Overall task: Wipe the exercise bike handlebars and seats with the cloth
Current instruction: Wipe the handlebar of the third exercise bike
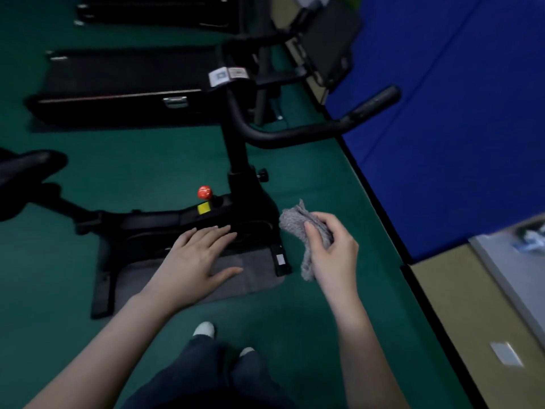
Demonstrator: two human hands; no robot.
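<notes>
Head view: right hand (330, 246) at lower centre-right, fingers curled round a bunched grey cloth (306, 228), one tail hanging below the palm. Left hand (200, 255) beside it, fingers straight and spread, holding nothing, hovering in front of the bike frame (182, 219). Handlebar (309, 131) at upper centre, seat (26, 169) at far left, both apart from the cloth. Looked light, soft and floppy; probably best gripped as a wad, loose tail tucked in.

Labels on the handlebar post (227, 74) are too blurred to read.
</notes>
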